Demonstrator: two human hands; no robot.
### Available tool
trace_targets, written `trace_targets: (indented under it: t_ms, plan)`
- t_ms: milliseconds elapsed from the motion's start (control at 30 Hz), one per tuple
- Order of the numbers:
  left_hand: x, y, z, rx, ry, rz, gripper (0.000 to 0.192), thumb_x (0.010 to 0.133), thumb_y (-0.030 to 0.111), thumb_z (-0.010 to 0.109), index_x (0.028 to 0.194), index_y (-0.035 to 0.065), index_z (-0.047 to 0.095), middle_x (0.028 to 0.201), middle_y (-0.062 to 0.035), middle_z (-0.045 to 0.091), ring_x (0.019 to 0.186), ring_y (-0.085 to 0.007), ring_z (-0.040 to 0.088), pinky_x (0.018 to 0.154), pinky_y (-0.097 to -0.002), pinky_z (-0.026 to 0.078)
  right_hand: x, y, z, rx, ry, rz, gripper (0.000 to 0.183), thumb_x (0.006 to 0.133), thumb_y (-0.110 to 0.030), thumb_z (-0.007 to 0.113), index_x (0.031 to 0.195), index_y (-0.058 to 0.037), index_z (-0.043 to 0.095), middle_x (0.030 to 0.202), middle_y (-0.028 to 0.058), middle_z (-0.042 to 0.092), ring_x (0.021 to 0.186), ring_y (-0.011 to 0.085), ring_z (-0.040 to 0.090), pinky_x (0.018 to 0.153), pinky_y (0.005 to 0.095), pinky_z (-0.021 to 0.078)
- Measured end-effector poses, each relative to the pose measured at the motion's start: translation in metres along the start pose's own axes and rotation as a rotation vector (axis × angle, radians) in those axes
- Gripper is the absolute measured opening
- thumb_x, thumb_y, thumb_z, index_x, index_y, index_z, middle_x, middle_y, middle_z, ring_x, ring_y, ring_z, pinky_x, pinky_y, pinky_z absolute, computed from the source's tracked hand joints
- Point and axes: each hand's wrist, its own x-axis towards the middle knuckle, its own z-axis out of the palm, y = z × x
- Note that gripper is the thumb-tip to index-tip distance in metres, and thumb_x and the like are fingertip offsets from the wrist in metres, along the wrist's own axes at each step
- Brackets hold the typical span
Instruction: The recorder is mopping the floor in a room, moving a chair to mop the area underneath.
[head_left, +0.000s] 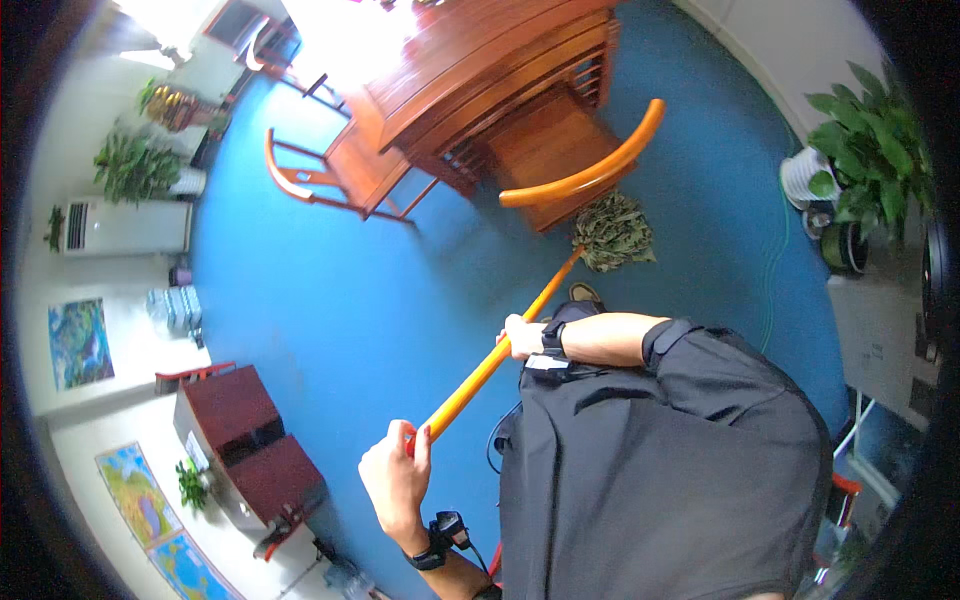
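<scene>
My right hand (523, 337), with a black band at the wrist, grips the middle of the orange-yellow handle (472, 384) of a mop. Farther down and to the left, my left hand (396, 469) closes around the handle's upper end, where a bit of red shows. A small black device is strapped to the left wrist. The handle slants up to the right to the mop head (615, 231), a bunch of grey-green cloth strips. It lies on the blue floor (337, 300), close beside a wooden armchair (555, 142) with a curved rail. One shoe (584, 292) shows just below the mop head.
A large wooden table (465, 45) stands at the top, with a second wooden chair (367, 165) by its corner. Potted plants (870, 142) and a thin green cable (771, 277) are at the right. Dark red cabinets (232, 409) and water bottles (176, 307) stand at the left.
</scene>
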Motion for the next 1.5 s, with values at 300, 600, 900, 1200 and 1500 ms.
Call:
trace_targets:
  t_ms: [300, 600, 900, 1200, 1500]
  plan:
    - [-0.011, -0.047, -0.001, -0.347, 0.071, -0.148, 0.021, 0.075, 0.012, 0.064, 0.067, 0.0013, 0.049, 0.048, -0.0086, 0.052, 0.042, -0.0096, 0.049, 0.04, -0.024, 0.036, -0.02, 0.041, 0.005, -0.139, -0.089, -0.012, 0.007, 0.082, -0.007, 0.04, 0.088, -0.0065, 0.036, 0.062, 0.006, 0.043, 0.051, 0.0155, 0.045, 0.051, 0.0296, 0.0473]
    - [0.123, -0.006, 0.022, -0.403, -0.199, 0.122, 0.021, 0.075, 0.019, 0.064, 0.073, 0.004, 0.049, 0.055, -0.013, 0.057, 0.047, -0.0247, 0.056, 0.046, -0.0302, 0.043, 0.069, -0.052, -0.016, 0.105, -0.037, -0.006, 0.009, 0.082, -0.014, 0.037, 0.082, -0.006, 0.042, 0.063, 0.007, 0.048, 0.054, 0.0185, 0.051, 0.052, 0.0305, 0.0468]
    - [0.18, 0.116, 0.07, -0.178, -0.407, 0.766, 0.023, 0.078, 0.028, 0.058, 0.092, 0.0106, 0.063, 0.069, -0.0154, 0.061, 0.063, -0.0317, 0.06, 0.058, -0.0373, 0.048, 0.067, -0.159, -0.098, 0.522, 0.144, -0.455, 0.009, 0.081, -0.011, 0.049, 0.082, -0.0024, 0.048, 0.061, 0.0077, 0.049, 0.051, 0.0201, 0.05, 0.047, 0.0328, 0.0453]
    - [0.206, 0.11, 0.086, -0.019, -0.424, 1.103, 0.025, 0.078, 0.028, 0.057, 0.096, 0.0106, 0.059, 0.071, -0.0148, 0.061, 0.065, -0.032, 0.059, 0.057, -0.0401, 0.048, 0.095, -0.147, -0.116, 0.531, 0.008, -0.419, 0.012, 0.081, -0.014, 0.048, 0.088, -0.0051, 0.046, 0.07, 0.0077, 0.051, 0.063, 0.0192, 0.054, 0.056, 0.035, 0.0479]
    - [0.194, -0.047, 0.029, 0.007, -0.289, 0.907, 0.023, 0.079, 0.026, 0.059, 0.096, 0.0113, 0.063, 0.077, -0.0112, 0.062, 0.067, -0.0279, 0.06, 0.058, -0.0332, 0.048, 0.09, -0.029, 0.029, 0.564, 0.124, -0.313, 0.01, 0.073, -0.014, 0.045, 0.076, -0.0043, 0.046, 0.056, 0.0084, 0.047, 0.047, 0.0198, 0.047, 0.044, 0.0332, 0.0405]
